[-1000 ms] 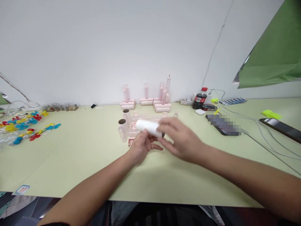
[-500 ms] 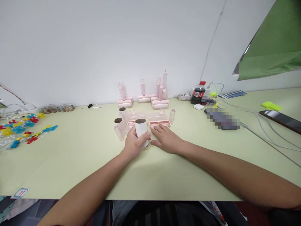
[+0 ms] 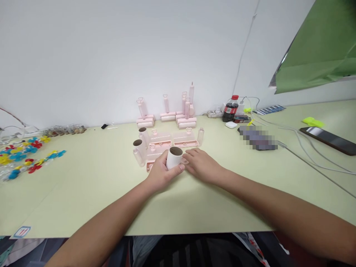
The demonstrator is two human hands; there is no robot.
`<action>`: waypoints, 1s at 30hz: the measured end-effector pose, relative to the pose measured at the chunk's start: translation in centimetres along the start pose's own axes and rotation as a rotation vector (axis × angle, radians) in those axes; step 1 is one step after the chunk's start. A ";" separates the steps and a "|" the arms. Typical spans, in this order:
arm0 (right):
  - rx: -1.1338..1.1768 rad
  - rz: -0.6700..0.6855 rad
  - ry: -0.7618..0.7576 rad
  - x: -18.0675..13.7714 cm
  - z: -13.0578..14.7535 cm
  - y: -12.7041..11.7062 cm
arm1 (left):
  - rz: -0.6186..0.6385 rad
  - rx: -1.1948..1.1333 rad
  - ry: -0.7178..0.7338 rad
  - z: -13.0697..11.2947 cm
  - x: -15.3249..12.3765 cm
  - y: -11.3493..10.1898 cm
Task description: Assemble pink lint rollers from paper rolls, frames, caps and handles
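Pale green worktop (image 3: 91, 193), seen from above, with both hands at its middle; the left hand (image 3: 160, 173) is the nearer to the white roll (image 3: 172, 161) and has hold of it, fingers wrapped round the far side and thumb across the near side, closed to the roll's width; the right hand (image 3: 205, 165) lies just beside, to the right, its fingers loosely bent and pointing left towards the roll; the roll thus sits between the two hands, in front of the open pink cases (image 3: 185, 144); its long axis stands near upright, the top end tipped towards the viewer; whether its base meets the worktop cannot be told. The roll is a plain, matt white cylinder with a smooth wall; its open upper end shows a hollow brown cardboard core (image 3: 176, 151); two similar rolls (image 3: 138, 145) stand upright to the left. Smallest, a pinkish piece (image 3: 184, 161) shows at the right fingertips; its shape is unclear, and whether those fingers grip it cannot be told.
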State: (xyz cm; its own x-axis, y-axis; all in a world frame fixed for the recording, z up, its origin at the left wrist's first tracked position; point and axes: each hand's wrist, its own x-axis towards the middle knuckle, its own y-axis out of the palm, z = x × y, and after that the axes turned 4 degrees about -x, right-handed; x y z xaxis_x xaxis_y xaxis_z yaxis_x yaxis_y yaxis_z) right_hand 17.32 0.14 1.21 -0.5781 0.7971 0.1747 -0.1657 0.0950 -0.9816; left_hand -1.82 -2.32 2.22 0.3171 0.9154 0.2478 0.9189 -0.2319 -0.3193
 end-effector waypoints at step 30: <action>0.099 0.000 0.030 -0.3 -1.3 0.6 | 0.208 0.281 0.084 0.2 0.0 -0.6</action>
State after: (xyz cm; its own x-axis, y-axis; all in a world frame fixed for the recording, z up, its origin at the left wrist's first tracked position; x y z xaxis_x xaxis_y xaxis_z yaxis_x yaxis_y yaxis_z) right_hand 18.37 0.74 0.46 -0.5540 0.8149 0.1703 -0.2443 0.0365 -0.9690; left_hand -2.45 -2.11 2.26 0.5195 0.8251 0.2220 0.7360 -0.3001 -0.6068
